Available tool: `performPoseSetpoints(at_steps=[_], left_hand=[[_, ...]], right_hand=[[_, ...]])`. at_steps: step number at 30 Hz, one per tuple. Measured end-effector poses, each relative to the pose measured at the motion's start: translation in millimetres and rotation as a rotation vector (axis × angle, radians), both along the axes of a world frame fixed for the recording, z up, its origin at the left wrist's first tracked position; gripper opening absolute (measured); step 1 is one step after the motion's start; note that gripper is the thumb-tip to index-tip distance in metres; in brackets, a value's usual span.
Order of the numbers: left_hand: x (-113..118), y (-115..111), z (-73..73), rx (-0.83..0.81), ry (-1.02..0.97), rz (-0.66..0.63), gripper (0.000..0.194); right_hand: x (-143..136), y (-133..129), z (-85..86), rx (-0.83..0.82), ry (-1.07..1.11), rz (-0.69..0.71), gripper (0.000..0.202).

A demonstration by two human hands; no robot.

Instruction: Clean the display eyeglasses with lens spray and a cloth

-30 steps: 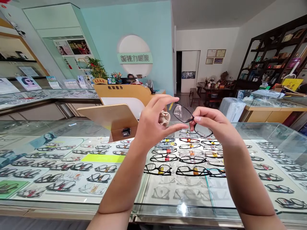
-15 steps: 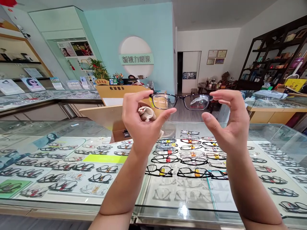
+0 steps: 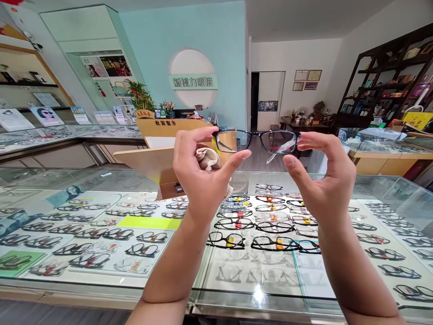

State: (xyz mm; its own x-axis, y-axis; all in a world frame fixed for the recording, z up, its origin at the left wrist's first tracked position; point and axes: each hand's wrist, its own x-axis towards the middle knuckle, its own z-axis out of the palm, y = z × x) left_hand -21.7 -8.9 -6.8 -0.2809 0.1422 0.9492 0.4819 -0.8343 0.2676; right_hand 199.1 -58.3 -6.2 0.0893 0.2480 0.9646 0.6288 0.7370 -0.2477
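At frame centre, fingers of left hand [image 3: 199,169] and right hand [image 3: 326,176] held dark-rimmed glasses [image 3: 255,134], left also clasping cloth [image 3: 207,159]

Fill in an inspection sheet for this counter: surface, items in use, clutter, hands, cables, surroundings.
Surface: glass counter, with a bright light reflection near its front edge.
Items in use: black-framed glasses, raised above the counter, and a pale cloth.
Clutter: wooden stand behind the left hand; rows of display glasses under the counter top.
Hands: left hand has the cloth in its grasp, fingers at one end of the glasses; right hand has fingers at the other end.
Cables: nothing seen.
Surroundings: desk, plant, wall sign, dark shelves.
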Motion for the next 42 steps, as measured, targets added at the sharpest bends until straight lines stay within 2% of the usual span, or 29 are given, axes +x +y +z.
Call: performPoseSetpoints(at_steps=[6,13,21,29,42], left_hand=[[-2.0,-2.9,1.3,-0.002,0.019,0.029,0.051],[-6.7,-10.2,3.7,-0.028,0.02,0.015,0.054],[-5.4,-7.9,1.4,-0.033,0.047,0.038,0.058],[-2.1,-10.5,4.1,-0.088,0.1,-0.056,0.042],[3.4,-9.3,0.3,-0.136,0.09,-0.083,0.045]], right_hand=[[-1.9,-0.7,0.5,-0.028,0.014,-0.023,0.025],[-5.3,3.3,-2.3,-0.069,0.004,-0.007,0.025],[-3.3,4.6,-0.9,-0.079,0.02,-0.02,0.026],[5.8,5.7,1.5,-0.123,0.06,-0.012,0.026],[12.6,-0.6,3.3,-0.203,0.034,-0.053,0.026]])
